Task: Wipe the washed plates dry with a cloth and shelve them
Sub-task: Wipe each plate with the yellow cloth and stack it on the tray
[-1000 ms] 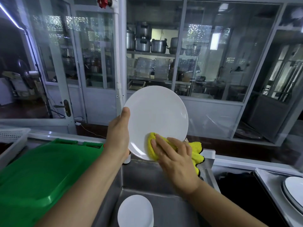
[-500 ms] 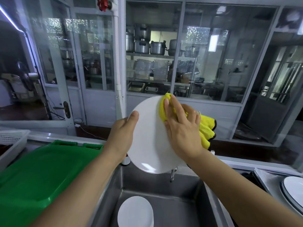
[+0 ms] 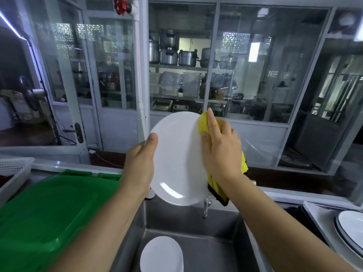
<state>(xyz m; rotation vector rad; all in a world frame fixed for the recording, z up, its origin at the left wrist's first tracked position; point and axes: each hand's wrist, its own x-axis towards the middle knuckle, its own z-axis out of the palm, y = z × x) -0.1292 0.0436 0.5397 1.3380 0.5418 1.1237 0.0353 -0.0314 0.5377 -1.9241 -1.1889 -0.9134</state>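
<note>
I hold a round white plate (image 3: pixel 176 154) upright above the sink. My left hand (image 3: pixel 140 163) grips its left rim, thumb on the front face. My right hand (image 3: pixel 220 148) presses a yellow cloth (image 3: pixel 205 123) against the plate's upper right edge, fingers curled over the cloth. The cloth's lower part (image 3: pixel 216 187) hangs behind my wrist, showing a black border. A stack of white plates (image 3: pixel 162 254) stands in the sink below. More white plates with dark rims (image 3: pixel 349 226) lie on the counter at the far right.
A steel sink (image 3: pixel 206 242) with a tap (image 3: pixel 206 207) lies under the plate. A green plastic lid (image 3: pixel 49 213) covers the left counter, beside a white basket (image 3: pixel 13 171). Glass partitions with shelves of pots (image 3: pixel 172 55) stand behind.
My right hand and the cloth swept from the plate's lower edge up to its top, then over to the upper right rim. The plate sank a little and tilted.
</note>
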